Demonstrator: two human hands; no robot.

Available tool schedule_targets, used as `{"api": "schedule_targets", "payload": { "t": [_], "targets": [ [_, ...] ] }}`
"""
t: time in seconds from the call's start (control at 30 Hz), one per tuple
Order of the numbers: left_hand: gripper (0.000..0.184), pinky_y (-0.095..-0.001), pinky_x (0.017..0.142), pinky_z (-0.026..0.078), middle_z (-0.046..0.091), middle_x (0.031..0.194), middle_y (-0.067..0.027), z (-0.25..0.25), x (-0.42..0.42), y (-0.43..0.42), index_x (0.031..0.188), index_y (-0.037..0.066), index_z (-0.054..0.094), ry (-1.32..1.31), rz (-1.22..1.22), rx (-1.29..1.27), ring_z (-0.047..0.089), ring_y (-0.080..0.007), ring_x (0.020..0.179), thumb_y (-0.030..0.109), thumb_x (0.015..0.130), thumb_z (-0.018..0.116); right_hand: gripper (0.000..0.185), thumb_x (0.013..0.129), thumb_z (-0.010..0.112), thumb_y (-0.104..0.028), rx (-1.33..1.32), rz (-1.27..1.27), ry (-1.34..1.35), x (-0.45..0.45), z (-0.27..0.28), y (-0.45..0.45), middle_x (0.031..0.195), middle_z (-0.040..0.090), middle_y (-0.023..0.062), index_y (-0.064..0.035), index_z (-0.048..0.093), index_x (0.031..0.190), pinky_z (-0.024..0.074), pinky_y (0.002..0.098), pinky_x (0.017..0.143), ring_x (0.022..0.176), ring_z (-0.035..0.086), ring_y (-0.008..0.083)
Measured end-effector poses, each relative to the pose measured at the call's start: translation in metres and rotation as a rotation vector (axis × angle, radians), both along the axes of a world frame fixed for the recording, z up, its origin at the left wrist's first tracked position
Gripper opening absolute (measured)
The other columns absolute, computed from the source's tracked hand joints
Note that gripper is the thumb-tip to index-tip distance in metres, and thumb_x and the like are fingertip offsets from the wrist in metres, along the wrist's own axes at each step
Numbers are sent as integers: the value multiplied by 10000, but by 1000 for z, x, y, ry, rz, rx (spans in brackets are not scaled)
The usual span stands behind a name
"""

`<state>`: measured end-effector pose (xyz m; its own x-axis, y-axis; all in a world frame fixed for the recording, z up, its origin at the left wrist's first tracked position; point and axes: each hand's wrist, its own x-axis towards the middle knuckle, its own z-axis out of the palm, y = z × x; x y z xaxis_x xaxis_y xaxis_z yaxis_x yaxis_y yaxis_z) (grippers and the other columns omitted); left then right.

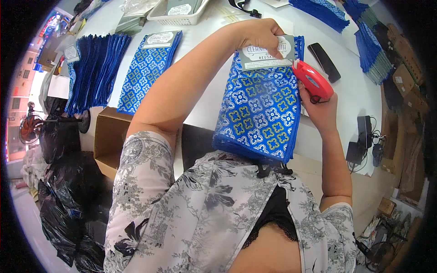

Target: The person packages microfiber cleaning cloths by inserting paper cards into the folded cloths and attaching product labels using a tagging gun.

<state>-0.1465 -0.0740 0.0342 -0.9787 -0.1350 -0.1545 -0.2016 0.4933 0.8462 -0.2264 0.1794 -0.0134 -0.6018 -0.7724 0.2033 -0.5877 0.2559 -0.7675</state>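
Note:
A stack of blue patterned cloths lies at the table's front edge, in front of my body. Across its top end sits a grey printed card. My left hand reaches over from the left and grips the card's upper part between thumb and fingers. On the stack's right side, my right hand is wrapped round a red handheld tool, whose tip touches or nearly touches the card's lower right corner. The fingertips of my left hand are partly hidden.
Another carded cloth stack and a row of folded cloths lie to the left. A black oblong object rests right of the tool. Behind are a white basket and more cloths. A cardboard box stands below the table's left edge.

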Motion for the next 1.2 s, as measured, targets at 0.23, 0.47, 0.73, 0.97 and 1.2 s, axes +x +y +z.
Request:
{"api": "schedule_targets", "payload": {
  "t": [0.23,0.47,0.73,0.97,1.2],
  "targets": [
    [441,-285,752,518,739,915,-89,3,3,4,1088,12,722,32,11,-21,682,-157,771,67,659,803,374,870,747,-120,-78,27,54,1,-2,-1,856,678,11,17,631,1198,434,178,552,659,566,22],
    [439,-287,765,517,735,911,-96,10,13,17,1086,-2,720,121,54,-30,677,-169,780,37,653,777,256,797,773,-220,-50,-100,82,16,9,-3,595,642,54,-24,732,956,473,265,548,522,603,114],
    [344,-320,751,519,723,855,-135,16,24,43,1024,4,718,252,97,-195,681,-201,782,58,685,751,262,786,765,-197,-52,-90,207,24,15,-2,614,655,79,-34,730,988,482,276,552,524,629,157],
    [316,-345,750,528,717,870,-176,32,34,60,1001,13,714,294,156,-326,698,-266,789,101,700,749,249,783,773,-199,-94,-122,280,27,20,3,602,640,95,-62,733,987,483,285,545,514,631,191],
    [375,-368,767,537,718,937,-181,35,40,67,1054,45,714,226,244,-369,708,-300,863,150,696,752,239,769,793,-240,-39,-232,483,33,21,6,554,609,69,-106,739,960,486,294,539,505,640,189]
  ]
}}
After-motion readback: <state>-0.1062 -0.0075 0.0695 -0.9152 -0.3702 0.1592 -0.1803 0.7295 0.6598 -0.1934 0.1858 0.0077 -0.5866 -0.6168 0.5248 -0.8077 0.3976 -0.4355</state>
